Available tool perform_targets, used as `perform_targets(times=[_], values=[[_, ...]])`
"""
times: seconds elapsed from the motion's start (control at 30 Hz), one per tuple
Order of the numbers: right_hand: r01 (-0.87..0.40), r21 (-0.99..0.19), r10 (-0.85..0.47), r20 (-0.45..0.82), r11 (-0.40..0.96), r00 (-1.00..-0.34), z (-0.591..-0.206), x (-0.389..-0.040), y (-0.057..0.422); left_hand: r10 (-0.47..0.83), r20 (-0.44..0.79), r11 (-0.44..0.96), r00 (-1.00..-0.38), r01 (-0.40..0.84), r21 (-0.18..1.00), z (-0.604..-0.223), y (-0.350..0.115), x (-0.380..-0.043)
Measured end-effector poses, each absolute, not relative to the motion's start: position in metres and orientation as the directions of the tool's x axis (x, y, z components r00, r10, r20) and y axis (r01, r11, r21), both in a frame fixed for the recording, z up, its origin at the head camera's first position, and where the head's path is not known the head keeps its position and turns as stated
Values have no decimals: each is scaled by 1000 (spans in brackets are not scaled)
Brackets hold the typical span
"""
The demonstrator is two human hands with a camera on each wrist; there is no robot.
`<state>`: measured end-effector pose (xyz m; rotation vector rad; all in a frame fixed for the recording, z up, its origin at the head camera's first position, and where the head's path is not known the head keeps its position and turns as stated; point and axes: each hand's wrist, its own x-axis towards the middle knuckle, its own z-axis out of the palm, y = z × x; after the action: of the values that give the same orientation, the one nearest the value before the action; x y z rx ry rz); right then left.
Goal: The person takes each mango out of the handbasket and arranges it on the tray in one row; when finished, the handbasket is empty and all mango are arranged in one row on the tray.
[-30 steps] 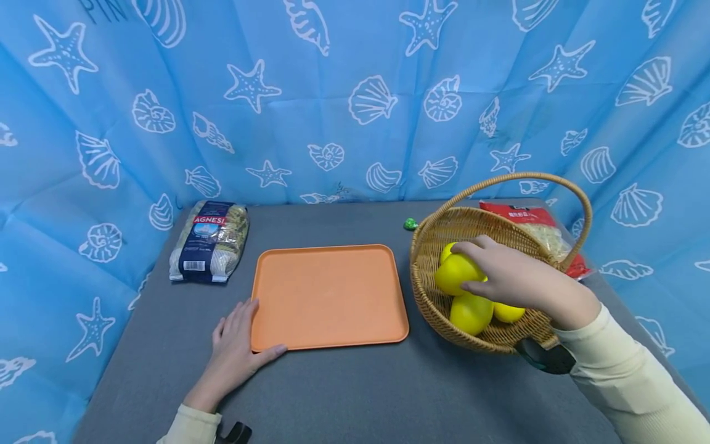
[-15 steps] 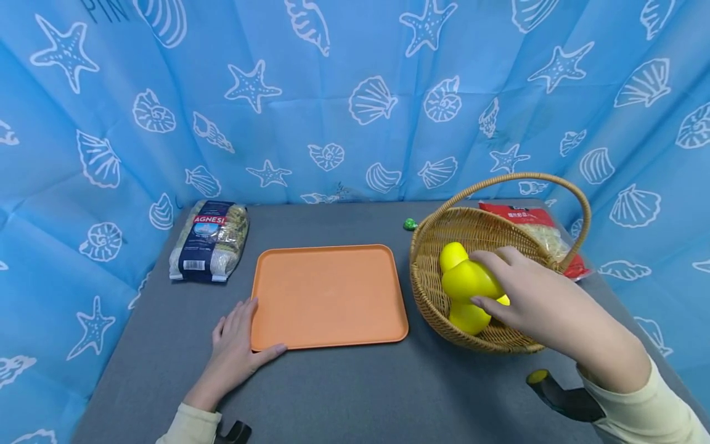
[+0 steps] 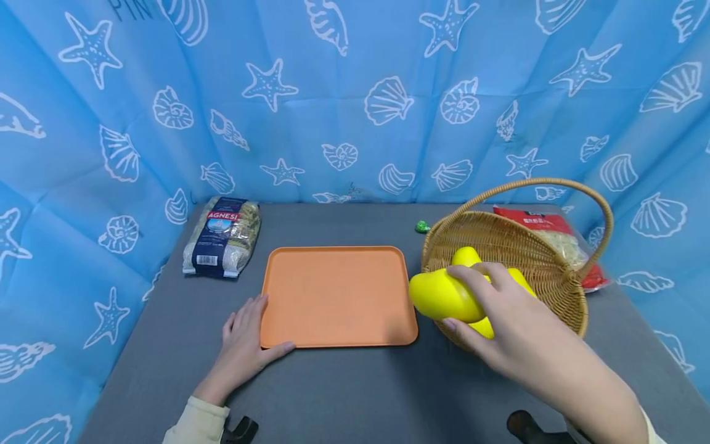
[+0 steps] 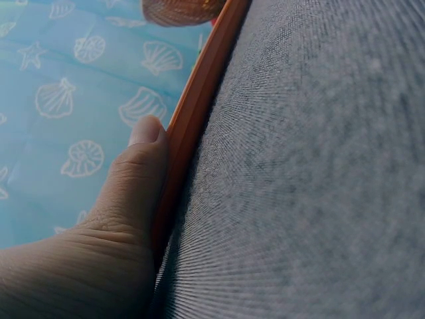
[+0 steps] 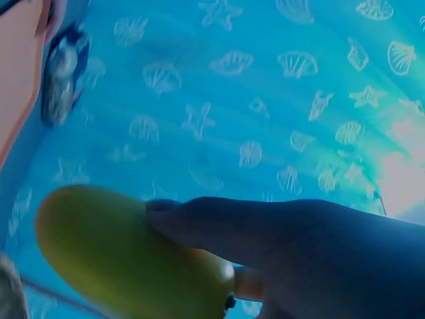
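Our right hand (image 3: 510, 320), clamped on fruit (image 3: 444, 297) right of centre, has moved from the basket (image 3: 513, 237) toward the tray (image 3: 338, 296) our spread left hand (image 3: 244, 345) touches.

At least 3 yellow fruits (image 3: 440, 296), 1 tray (image 3: 338, 296), 1 basket (image 3: 513, 237), 2 bags (image 3: 222, 237)

Even light is filling the head view; glare is bleaching the curtain (image 5: 226, 100) (right wrist view, right edge).
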<state>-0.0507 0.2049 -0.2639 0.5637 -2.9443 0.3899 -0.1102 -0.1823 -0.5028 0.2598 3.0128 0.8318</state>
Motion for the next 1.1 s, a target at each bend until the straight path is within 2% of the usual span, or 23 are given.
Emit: perform_targets(times=[0.37,0.8,1.1], values=[[-460,-318,-418,194,829,-887,-289,-75,159,152,14,850,-988,138,509,-500,-182,-109],[-470,-360,-413,228,806,-882,-333,-110,124,153,14,856,-988,139,497,-498,-181,-110],[-468,-382,-421,205,797,-884,-358,-139,106,160,14,856,-987,146,496,-497,-181,-110]])
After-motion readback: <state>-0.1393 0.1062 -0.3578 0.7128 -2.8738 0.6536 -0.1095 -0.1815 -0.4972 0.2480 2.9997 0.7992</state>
